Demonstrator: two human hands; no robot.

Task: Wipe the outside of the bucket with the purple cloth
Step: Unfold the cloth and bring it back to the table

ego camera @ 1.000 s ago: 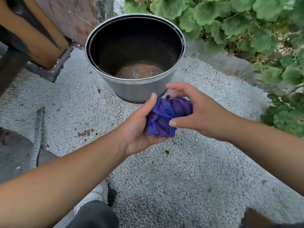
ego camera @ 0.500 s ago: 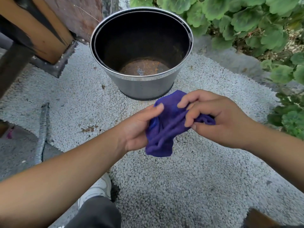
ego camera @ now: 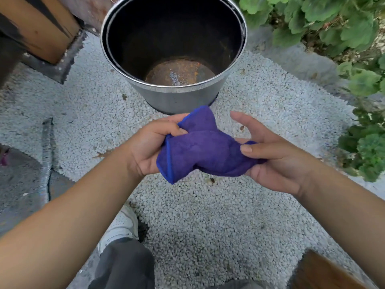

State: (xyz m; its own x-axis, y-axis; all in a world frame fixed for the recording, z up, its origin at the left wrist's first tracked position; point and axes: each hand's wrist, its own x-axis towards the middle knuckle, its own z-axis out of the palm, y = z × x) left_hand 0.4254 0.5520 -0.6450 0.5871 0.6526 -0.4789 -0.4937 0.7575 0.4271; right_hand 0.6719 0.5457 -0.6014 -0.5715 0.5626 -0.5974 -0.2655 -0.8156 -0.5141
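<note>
A metal bucket (ego camera: pixel 179 101) stands upright on the pale gravel, dark inside with a rusty bottom. Just in front of it I hold the purple cloth (ego camera: pixel 205 151) between both hands, a little above the ground. My left hand (ego camera: pixel 150 149) pinches the cloth's left side with thumb and fingers. My right hand (ego camera: pixel 277 157) cups its right end, thumb pressed on top and the other fingers spread. The cloth does not touch the bucket.
Green leafy plants (ego camera: pixel 341 28) line the right side behind a concrete curb. A wooden post (ego camera: pixel 39 28) on a metal foot stands at the upper left. A metal bar (ego camera: pixel 46 151) lies at the left. My white shoe (ego camera: pixel 120 226) is below the hands.
The cloth was bunched between my hands; it is now spread wider, with my hands pulled apart. The view has moved closer over the bucket.
</note>
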